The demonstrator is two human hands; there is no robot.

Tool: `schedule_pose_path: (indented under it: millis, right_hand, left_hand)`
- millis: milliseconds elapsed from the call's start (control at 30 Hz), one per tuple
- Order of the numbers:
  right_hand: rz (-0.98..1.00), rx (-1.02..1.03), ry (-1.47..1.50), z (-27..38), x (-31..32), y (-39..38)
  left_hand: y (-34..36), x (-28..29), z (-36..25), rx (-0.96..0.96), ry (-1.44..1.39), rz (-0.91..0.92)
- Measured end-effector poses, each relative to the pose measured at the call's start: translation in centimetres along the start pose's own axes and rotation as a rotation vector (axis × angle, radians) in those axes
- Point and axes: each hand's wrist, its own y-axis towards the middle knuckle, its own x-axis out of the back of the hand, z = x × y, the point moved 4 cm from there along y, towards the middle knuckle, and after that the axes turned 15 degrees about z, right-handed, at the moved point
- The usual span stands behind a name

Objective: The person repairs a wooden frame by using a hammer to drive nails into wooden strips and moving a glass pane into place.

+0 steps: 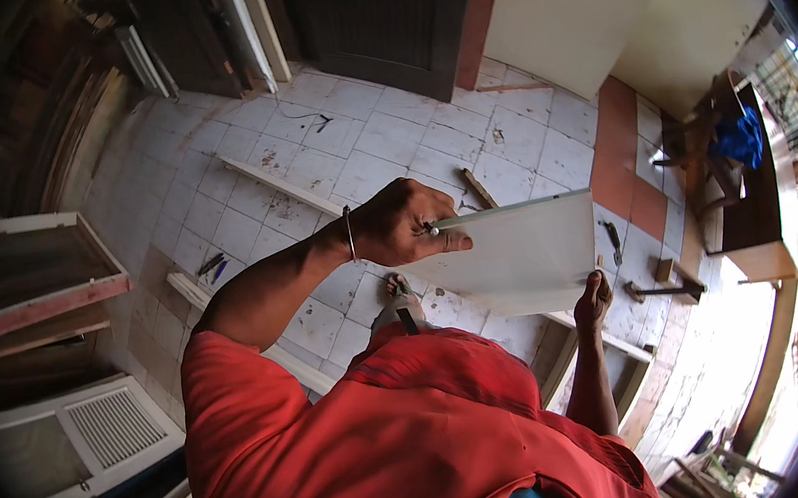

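Observation:
A pale white panel (pixel 516 256) is held up in front of me at a slant. My left hand (pixel 411 223) grips its upper left edge, thumb along the board, by a small metal fitting (pixel 433 229). My right hand (pixel 593 299) is closed on the lower right corner. Below the panel, part of a white wooden frame (pixel 638 350) lies on the floor, mostly hidden by the panel and my body.
Tools (pixel 612 241) and a short wood piece (pixel 478 189) lie on the tiled floor (pixel 358 132). Long white battens (pixel 276 184) lie across it. Window frames (pixel 99 446) stand at left, a dark door (pixel 357 30) ahead, a wooden stool (pixel 699 140) at right.

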Motion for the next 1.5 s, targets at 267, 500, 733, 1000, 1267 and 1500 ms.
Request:
schedule_pose_path:
  millis: [267,500,733,1000,1267,1500]
  right_hand:
    - [0.317,0.202,0.127,13.7,-20.1,15.3]
    - [0.451,0.556,0.195,25.0,-35.3,25.3]
    - [0.565,0.463,-0.072,17.0,-48.5,36.8]
    - [1.063,0.211,-0.820,-10.8,-56.0,52.7]
    - [1.035,0.133,-0.166,14.7,-78.2,70.5]
    - [1.345,0.479,0.205,49.7,-98.1,68.7]
  left_hand:
    - [-14.7,12.6,3.2,0.085,0.228,-0.322]
    - [-23.0,19.5,5.6,0.355,0.445,-0.470]
    - [-31.2,26.5,13.9,0.783,0.410,-0.560]
    - [-41.4,32.8,25.4,1.403,0.377,-0.624]
    - [-51.0,34.4,30.0,1.850,0.267,-0.899]
    - [-57.4,39.3,37.5,1.939,0.129,-1.116]
